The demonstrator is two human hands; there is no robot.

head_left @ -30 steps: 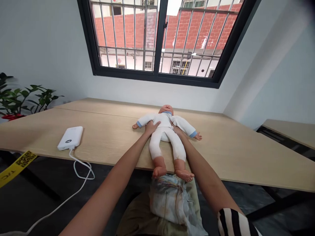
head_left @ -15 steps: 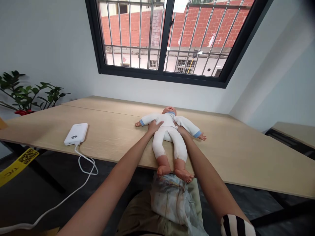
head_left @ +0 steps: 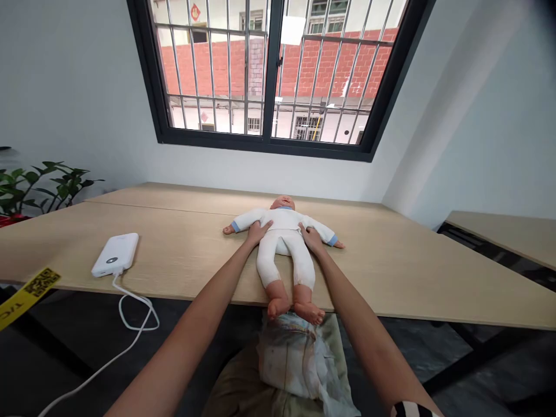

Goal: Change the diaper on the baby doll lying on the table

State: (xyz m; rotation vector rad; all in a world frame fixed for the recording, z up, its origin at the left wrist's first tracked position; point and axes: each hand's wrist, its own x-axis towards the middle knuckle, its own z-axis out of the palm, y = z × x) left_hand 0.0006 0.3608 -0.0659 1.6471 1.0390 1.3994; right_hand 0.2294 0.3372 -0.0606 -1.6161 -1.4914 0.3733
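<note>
A baby doll [head_left: 283,243] in a white suit with blue cuffs lies on its back on the wooden table [head_left: 412,272], feet over the near edge. My left hand [head_left: 258,232] holds the doll's torso under its arm on the left side. My right hand [head_left: 311,237] holds the torso on the right side, fingers on the white suit. A crumpled diaper [head_left: 295,359] rests on my lap just below the doll's feet.
A white power bank [head_left: 115,254] lies on the table to the left, its white cable [head_left: 130,313] hanging off the edge. A potted plant [head_left: 39,185] stands at far left. A yellow tape strip [head_left: 26,289] hangs at lower left. A second table [head_left: 504,231] stands right.
The doll has slid slightly toward me between my hands. My right hand, earlier hidden beside the torso, now shows on the doll's side. The camera view has shifted.
</note>
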